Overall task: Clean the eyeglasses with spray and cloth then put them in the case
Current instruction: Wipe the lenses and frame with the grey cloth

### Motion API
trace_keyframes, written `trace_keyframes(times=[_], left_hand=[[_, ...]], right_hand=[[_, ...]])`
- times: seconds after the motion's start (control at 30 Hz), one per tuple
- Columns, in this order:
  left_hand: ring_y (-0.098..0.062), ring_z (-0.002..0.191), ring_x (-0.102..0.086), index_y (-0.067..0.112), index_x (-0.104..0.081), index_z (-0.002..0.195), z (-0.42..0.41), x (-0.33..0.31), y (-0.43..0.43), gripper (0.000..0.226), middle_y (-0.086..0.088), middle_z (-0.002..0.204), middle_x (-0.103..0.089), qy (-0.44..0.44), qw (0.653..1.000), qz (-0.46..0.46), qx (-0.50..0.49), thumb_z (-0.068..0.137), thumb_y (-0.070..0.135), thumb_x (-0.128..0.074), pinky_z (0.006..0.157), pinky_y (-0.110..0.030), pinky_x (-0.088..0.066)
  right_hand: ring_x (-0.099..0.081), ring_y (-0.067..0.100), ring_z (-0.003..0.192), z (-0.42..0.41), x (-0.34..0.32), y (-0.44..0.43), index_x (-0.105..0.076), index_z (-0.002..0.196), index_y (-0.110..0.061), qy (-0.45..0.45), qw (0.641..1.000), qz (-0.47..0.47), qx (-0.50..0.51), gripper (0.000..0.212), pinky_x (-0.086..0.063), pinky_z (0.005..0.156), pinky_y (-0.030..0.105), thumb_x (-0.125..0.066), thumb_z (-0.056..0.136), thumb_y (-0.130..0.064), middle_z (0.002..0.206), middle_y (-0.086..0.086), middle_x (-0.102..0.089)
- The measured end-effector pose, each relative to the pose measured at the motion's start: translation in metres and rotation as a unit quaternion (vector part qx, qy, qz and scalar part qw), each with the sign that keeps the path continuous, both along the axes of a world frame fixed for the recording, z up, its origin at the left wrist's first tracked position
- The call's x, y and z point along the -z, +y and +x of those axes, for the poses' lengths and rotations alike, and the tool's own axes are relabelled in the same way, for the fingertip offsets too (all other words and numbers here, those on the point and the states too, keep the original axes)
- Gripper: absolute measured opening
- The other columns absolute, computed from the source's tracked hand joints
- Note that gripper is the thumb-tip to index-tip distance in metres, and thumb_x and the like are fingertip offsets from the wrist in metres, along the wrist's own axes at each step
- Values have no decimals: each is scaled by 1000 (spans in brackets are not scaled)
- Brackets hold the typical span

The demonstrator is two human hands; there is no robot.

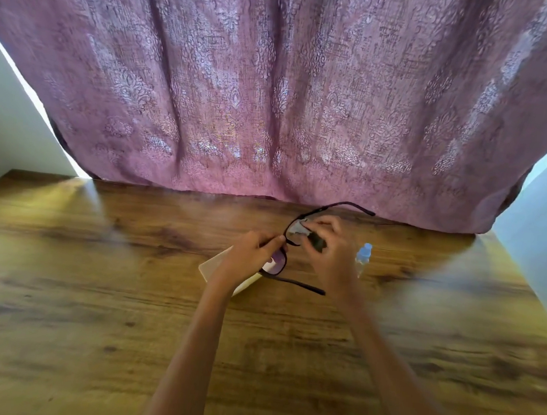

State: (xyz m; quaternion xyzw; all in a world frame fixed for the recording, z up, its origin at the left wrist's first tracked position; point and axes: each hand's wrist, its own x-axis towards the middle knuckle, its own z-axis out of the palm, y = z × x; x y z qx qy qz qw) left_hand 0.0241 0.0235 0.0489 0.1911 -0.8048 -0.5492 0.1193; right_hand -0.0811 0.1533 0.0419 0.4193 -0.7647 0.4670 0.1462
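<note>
Dark-framed eyeglasses (pixel 277 263) with both temples unfolded are held above the wooden table (pixel 95 291). My left hand (pixel 248 257) pinches the frame near the bridge. My right hand (pixel 330 254) presses a grey cloth (pixel 298 229) against the far lens. A pale, cream-coloured case (pixel 215 266) lies on the table under my left hand, mostly hidden by it. A small clear spray bottle with a blue cap (pixel 363 255) stands just right of my right hand.
A purple patterned curtain (pixel 281 93) hangs along the table's far edge. Pale walls flank it on the left and right. The table's wood surface spreads wide to the left and toward me.
</note>
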Motion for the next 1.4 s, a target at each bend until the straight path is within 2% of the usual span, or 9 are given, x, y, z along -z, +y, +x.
trace_keyframes(times=[0.2, 0.37, 0.57, 0.67, 0.73, 0.83, 1.0, 1.23, 1.4], left_hand=[[-26, 76, -61, 12, -65, 78, 0, 0, 1, 29, -15, 76, -67, 9, 1000, 5, -14, 98, 21, -47, 82, -45, -49], [-22, 75, -59, 12, -65, 78, 1, 1, 2, 28, -19, 78, -66, 9, 1000, 7, -8, 98, 21, -47, 83, -49, -48], [-26, 78, -58, 8, -64, 80, 2, -1, 5, 28, -18, 79, -66, 15, 1000, 16, -14, 97, 23, -48, 86, -50, -46], [-35, 82, -60, 7, -65, 81, 2, -1, 4, 28, -23, 82, -66, 19, 999, 20, -25, 97, 23, -49, 86, -52, -46], [-30, 79, -59, 5, -65, 82, 2, -1, 3, 28, -20, 80, -65, 22, 999, 26, -26, 97, 21, -48, 85, -52, -46], [-23, 77, -58, 6, -64, 82, 3, 0, 2, 27, -14, 77, -65, 25, 999, 33, -20, 98, 19, -47, 83, -50, -48], [-17, 75, -56, 9, -63, 78, 1, 1, 2, 27, -7, 74, -62, 22, 1000, 17, -14, 97, 19, -48, 74, -32, -42], [-12, 71, -55, 3, -63, 82, 0, 5, 4, 27, -5, 72, -61, 50, 998, 39, -29, 97, 18, -48, 71, -26, -41], [-17, 71, -56, 4, -63, 79, -2, 9, 3, 28, -6, 70, -61, 57, 996, 56, -39, 98, 18, -47, 72, -33, -43]], right_hand=[[-59, 19, 75, -2, -3, 2, -71, 100, 3, 48, 997, 43, -30, 26, -39, 69, 14, -67, 76, 13, 87, 14, -62], [-61, 22, 79, 4, -6, 5, -71, 104, 2, 53, 992, 76, -85, 31, -45, 68, 23, -64, 77, 14, 91, 13, -63], [-60, 25, 76, -3, -11, -1, -71, 104, 3, 63, 996, 53, -15, 32, -38, 71, 14, -67, 74, 15, 85, 15, -62], [-59, 21, 76, -2, -8, -3, -71, 104, 1, 73, 995, 53, -32, 32, -38, 71, 14, -67, 75, 14, 85, 13, -60], [-58, 18, 78, 1, -5, -2, -71, 106, -1, 75, 993, 62, -66, 33, -43, 69, 17, -66, 76, 13, 89, 10, -60], [-59, 16, 79, 3, -3, 1, -70, 108, -2, 74, 990, 75, -96, 33, -47, 67, 22, -64, 78, 11, 92, 9, -60], [-59, 24, 79, -1, -12, -3, -70, 106, 2, 71, 991, 81, -74, 31, -46, 69, 25, -65, 77, 13, 88, 14, -60], [-59, 23, 77, -5, -13, -2, -69, 107, 3, 76, 994, 83, -13, 32, -36, 74, 13, -65, 77, 12, 88, 14, -59], [-57, 15, 79, -4, -2, 2, -69, 107, 2, 69, 994, 78, -25, 30, -37, 74, 9, -66, 79, 11, 90, 11, -59]])
